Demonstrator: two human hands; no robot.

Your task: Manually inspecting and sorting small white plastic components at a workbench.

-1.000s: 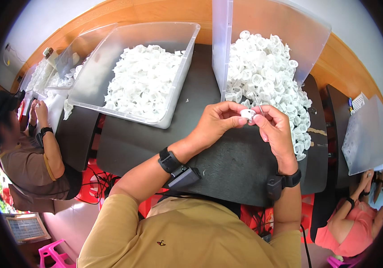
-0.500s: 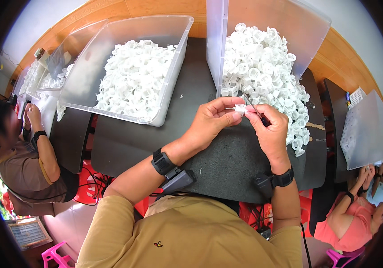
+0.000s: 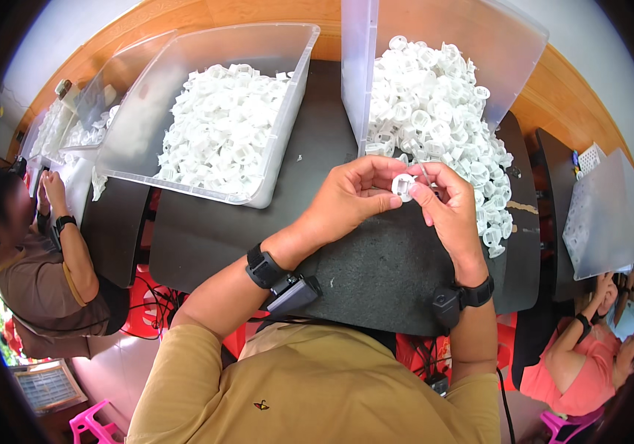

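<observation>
A small white round plastic part [image 3: 404, 187] with an opening in its middle sits between my two hands above the dark table [image 3: 376, 274]. My left hand [image 3: 350, 196] pinches its left side between thumb and fingers. Against its right side rests the thumb of my right hand [image 3: 450, 207]. A thin metal tool [image 3: 425, 175] sticks up between my right fingers; its handle is mostly hidden in the hand, so I cannot tell its kind. Just beyond my hands lies a heap of similar white plastic parts [image 3: 435, 111], spilling from a clear bin tipped on its side.
A clear plastic bin [image 3: 276, 170] full of white parts stands at the left. The tipped bin [image 3: 509, 44] rises behind the heap. Another person [image 3: 50, 274] works at the left, and a person in pink [image 3: 576, 362] sits at the right beside another clear bin [image 3: 605, 214].
The white part has turned so its round face shows. My right fingers have shifted, and the metal tool now points more upright, away from the part.
</observation>
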